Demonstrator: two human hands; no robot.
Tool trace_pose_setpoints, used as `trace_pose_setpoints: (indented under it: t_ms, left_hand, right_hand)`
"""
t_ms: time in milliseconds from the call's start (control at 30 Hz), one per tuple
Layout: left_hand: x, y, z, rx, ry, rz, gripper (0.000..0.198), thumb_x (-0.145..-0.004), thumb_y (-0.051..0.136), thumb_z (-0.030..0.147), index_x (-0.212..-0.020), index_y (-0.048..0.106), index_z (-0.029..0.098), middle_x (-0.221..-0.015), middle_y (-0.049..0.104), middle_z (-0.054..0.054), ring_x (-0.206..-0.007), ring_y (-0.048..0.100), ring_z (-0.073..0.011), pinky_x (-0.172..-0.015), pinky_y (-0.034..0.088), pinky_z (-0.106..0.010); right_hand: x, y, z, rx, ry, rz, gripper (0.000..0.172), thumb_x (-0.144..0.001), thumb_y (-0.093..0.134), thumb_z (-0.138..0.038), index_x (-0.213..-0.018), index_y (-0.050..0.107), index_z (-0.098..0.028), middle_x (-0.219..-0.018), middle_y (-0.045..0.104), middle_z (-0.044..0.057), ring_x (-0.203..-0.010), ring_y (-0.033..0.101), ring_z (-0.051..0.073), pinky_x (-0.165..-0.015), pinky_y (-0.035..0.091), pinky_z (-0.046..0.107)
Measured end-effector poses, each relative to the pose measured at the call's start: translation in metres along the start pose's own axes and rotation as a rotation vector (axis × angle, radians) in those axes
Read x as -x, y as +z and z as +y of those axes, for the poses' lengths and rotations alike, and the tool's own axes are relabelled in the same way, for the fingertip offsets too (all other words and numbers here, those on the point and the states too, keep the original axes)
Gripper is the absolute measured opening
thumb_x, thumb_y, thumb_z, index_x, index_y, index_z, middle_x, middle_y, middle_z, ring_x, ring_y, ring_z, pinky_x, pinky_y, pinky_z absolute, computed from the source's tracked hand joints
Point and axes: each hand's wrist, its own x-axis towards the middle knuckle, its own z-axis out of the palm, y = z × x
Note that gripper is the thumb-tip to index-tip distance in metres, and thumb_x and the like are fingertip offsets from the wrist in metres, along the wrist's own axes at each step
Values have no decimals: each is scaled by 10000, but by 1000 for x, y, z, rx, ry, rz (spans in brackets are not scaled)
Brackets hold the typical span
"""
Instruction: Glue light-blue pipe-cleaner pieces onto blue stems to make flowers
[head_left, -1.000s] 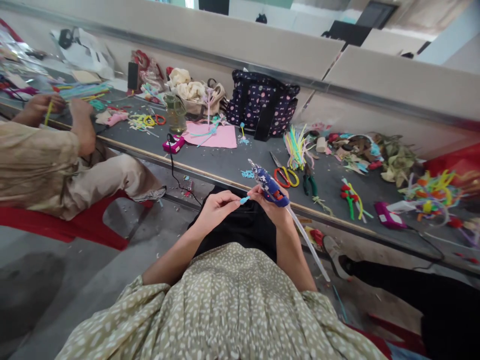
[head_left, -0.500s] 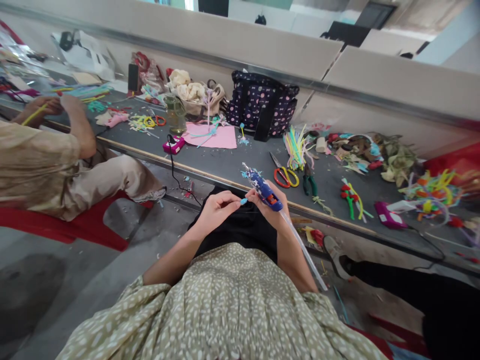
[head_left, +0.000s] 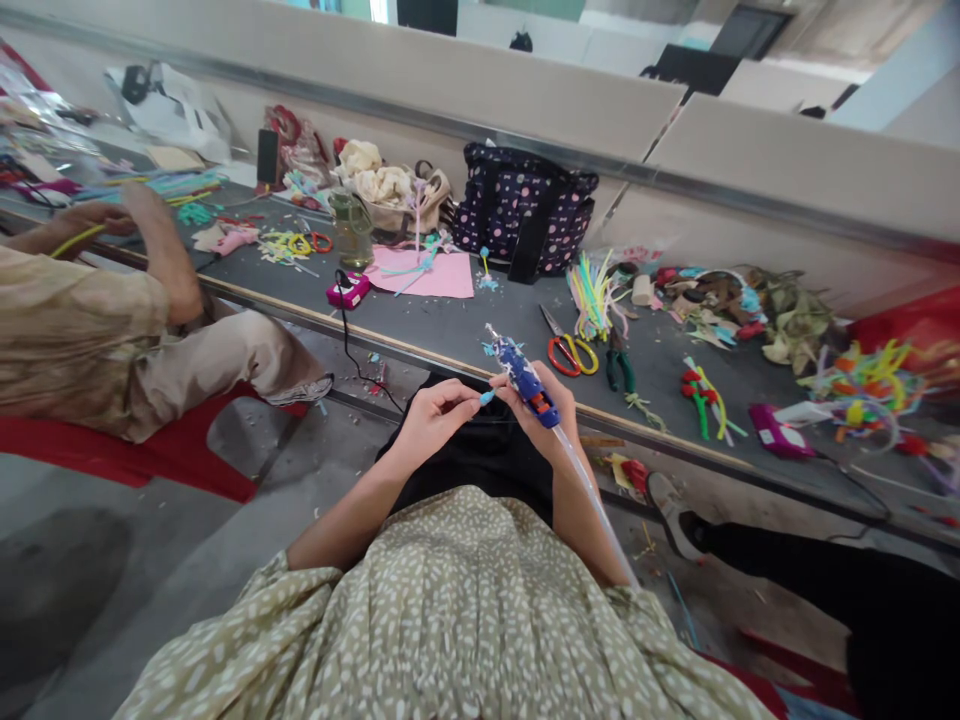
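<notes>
Over my lap, my left hand pinches a small light-blue piece between thumb and fingertips; its exact kind is too small to make out. My right hand is closed around a blue glue gun with orange parts, its nozzle pointing up and away toward the table. A long clear glue stick sticks out of the gun's back end along my right forearm. The right fingertips come close to the light-blue piece; whether they touch it I cannot tell.
On the dark table lie scissors, green-handled pliers, a bundle of pipe cleaners, a pink sheet and a magenta box with a cable. A dotted bag stands behind. A co-worker sits at left.
The glue gun has tilted slightly in my right hand, its glue stick swinging a little left. My left hand has barely moved. The co-worker's hands at left have shifted.
</notes>
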Motion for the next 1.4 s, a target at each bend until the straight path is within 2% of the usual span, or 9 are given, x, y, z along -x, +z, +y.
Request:
trace_pose_setpoints:
  t_ms: [100, 200, 300, 433, 633, 800, 867, 1167, 1400]
  left_hand:
    - [-1, 0, -4, 117, -68, 48, 184, -833, 696, 361, -818, 735, 182, -730, 594, -7, -627, 478, -103, -573, 380, -235]
    - [-3, 0, -8, 328, -156, 101, 192, -795, 743, 363, -839, 731, 176, -724, 617, 0, -586, 485, -77, -545, 398, -207]
    - [-5, 1, -10, 510, -234, 157, 228, -738, 798, 355, -854, 731, 171, -734, 646, -3, -602, 537, -73, -565, 447, -193]
    - [-6, 3, -7, 609, -273, 190, 268, -688, 833, 363, -830, 727, 162, -737, 665, -8, -613, 570, -78, -574, 486, -190]
    - [-11, 6, -6, 666, -291, 275, 278, -645, 856, 357, -803, 733, 165, -818, 691, -19, -703, 605, -85, -631, 512, -176]
    - [-13, 7, -7, 667, -260, 290, 269, -634, 862, 338, -798, 730, 171, -825, 687, -4, -655, 575, -66, -650, 505, -180]
    - [-12, 8, -6, 658, -259, 294, 275, -624, 866, 328, -804, 733, 168, -813, 688, -5, -640, 569, -67, -628, 491, -182]
    - [-12, 8, -5, 642, -216, 294, 265, -624, 867, 320, -799, 730, 175, -754, 686, 2, -629, 571, -80, -611, 468, -199]
    - [-13, 9, -3, 622, -198, 285, 280, -628, 865, 345, -795, 717, 175, -746, 687, 5, -628, 575, -80, -627, 472, -212]
  right_hand:
    - [0, 1, 6, -180, -6, 120, 115, -831, 713, -288, -885, 624, -240, -1003, 736, 35, -821, 698, 183, -806, 564, 355]
    - [2, 1, 10, -310, 24, 158, 162, -812, 738, -289, -879, 599, -239, -1028, 741, 43, -799, 715, 182, -779, 590, 364]
    - [5, 2, 10, -312, 36, 144, 181, -815, 739, -319, -897, 601, -234, -1007, 742, 47, -784, 713, 182, -758, 598, 370]
    - [10, 6, 5, -267, 2, 137, 188, -829, 724, -363, -882, 608, -226, -991, 734, 58, -793, 706, 194, -765, 582, 371]
    - [21, 5, 6, -120, 32, 139, 200, -829, 717, -408, -857, 650, -222, -923, 725, 49, -747, 668, 185, -739, 548, 344]
    - [36, 4, 10, -67, 126, -65, 227, -830, 708, -437, -852, 687, -212, -763, 702, 22, -561, 594, 139, -546, 489, 271]
    - [40, 7, 9, -39, 141, -94, 236, -817, 719, -447, -857, 678, -218, -759, 702, 15, -538, 582, 133, -517, 473, 259]
    - [43, 12, 8, 42, 91, -82, 222, -817, 710, -437, -832, 671, -218, -742, 688, 18, -589, 605, 159, -562, 462, 270]
    - [46, 12, 15, 42, 92, -56, 223, -811, 709, -426, -766, 648, -217, -696, 647, -2, -546, 556, 139, -549, 461, 274]
